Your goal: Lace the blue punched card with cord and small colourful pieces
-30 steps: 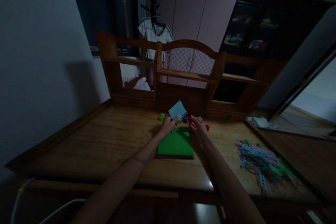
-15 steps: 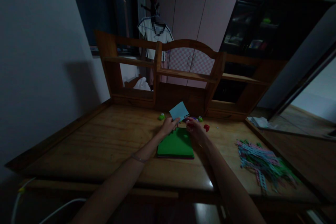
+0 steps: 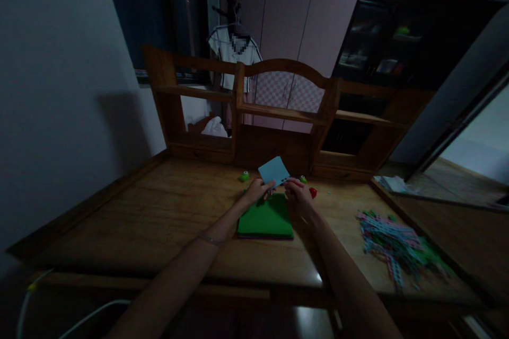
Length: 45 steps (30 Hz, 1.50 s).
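Note:
My left hand (image 3: pixel 256 193) is closed on the lower edge of a light blue sheet (image 3: pixel 273 169), held tilted above the desk. A row of small dark marks or holes runs along the sheet's lower right edge. At that edge's right end, my right hand (image 3: pixel 298 190) has its fingers pinched together; a bit of red shows by the fingertips, too small to name. Beneath both hands lies a stack of sheets with a green one (image 3: pixel 266 222) on top.
Green figures with eyes stand on the wooden desk (image 3: pixel 159 217), one a green figure (image 3: pixel 244 176) at left. A red object (image 3: pixel 313 192) lies beside my right hand. Pastel strips (image 3: pixel 397 243) are heaped at right. A wooden shelf (image 3: pixel 278 113) closes the back.
The blue sheet has shifted slightly to the right and turned a little. My right hand has moved slightly right at the sheet's corner; the left keeps its grip.

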### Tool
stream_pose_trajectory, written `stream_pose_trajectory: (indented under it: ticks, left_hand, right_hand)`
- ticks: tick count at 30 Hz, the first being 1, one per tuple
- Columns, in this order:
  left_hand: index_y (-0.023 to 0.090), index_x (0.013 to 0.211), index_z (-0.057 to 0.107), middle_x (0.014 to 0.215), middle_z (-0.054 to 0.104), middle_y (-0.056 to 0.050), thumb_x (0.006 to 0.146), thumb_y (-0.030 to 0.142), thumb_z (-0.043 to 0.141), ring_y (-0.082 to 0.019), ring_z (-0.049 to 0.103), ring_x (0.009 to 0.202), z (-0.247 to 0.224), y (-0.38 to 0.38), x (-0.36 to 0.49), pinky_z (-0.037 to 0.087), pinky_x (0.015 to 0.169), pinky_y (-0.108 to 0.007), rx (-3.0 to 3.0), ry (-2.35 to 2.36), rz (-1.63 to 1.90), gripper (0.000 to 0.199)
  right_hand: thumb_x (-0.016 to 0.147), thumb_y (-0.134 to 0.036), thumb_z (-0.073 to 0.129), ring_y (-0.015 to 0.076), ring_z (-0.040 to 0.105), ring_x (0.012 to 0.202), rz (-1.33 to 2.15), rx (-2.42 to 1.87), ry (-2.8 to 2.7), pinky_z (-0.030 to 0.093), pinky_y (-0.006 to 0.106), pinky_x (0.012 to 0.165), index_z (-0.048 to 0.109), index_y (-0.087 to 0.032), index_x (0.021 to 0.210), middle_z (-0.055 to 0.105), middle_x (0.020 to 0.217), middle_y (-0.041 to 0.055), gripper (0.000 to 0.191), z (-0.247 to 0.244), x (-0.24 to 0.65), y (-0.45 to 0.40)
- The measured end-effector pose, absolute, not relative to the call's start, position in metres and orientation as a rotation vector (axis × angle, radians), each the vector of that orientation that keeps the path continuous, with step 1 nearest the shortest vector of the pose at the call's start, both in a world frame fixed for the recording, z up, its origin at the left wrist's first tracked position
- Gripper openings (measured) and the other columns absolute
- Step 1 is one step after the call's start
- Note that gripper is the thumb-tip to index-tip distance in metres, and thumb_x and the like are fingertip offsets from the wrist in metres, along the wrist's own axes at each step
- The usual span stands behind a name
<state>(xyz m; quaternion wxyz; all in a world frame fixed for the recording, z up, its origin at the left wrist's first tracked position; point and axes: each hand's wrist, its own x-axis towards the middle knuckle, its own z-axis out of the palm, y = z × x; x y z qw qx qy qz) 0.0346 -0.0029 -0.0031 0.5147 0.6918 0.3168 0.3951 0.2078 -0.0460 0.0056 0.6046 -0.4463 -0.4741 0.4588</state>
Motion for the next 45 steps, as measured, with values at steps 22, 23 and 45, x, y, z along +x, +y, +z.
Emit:
stream_pose_trajectory:
  ticks: [22, 23, 45]
  left_hand:
    - [0.013, 0.105, 0.059, 0.089, 0.065, -0.008, 0.076, 0.045, 0.063, -0.014, 0.06, 0.069, -0.005, 0.0, 0.035, 0.047, 0.062, -0.025, 1.684, 0.911, 1.35, 0.043]
    - [0.015, 0.117, 0.053, 0.102, 0.063, -0.009, 0.075, 0.042, 0.066, -0.016, 0.061, 0.082, -0.003, 0.0, 0.033, 0.049, 0.072, -0.027, 1.699, 0.976, 1.514, 0.051]
    - [0.016, 0.096, 0.072, 0.093, 0.072, -0.008, 0.079, 0.031, 0.061, -0.02, 0.067, 0.084, 0.009, -0.02, 0.036, 0.051, 0.077, -0.028, 2.056, 0.974, 1.317, 0.024]
  right_hand:
    - [0.059, -0.044, 0.075, 0.0077, 0.041, 0.044, 0.947, -1.128, -1.096, 0.031, 0.021, 0.042, 0.067, -0.016, 0.078, 0.051, 0.054, -0.0032, 0.034, 0.009, 0.21, -0.048]
    - [0.059, -0.044, 0.075, 0.0081, 0.042, 0.045, 0.927, -1.137, -1.095, 0.034, 0.021, 0.043, 0.067, -0.016, 0.079, 0.052, 0.055, -0.0027, 0.035, 0.009, 0.21, -0.048]
    - [0.071, -0.045, 0.066, 0.0178, 0.059, 0.071, 0.557, -1.2, -1.462, 0.044, 0.027, 0.064, 0.07, -0.017, 0.08, 0.067, 0.076, 0.0053, 0.03, 0.009, 0.202, -0.053]
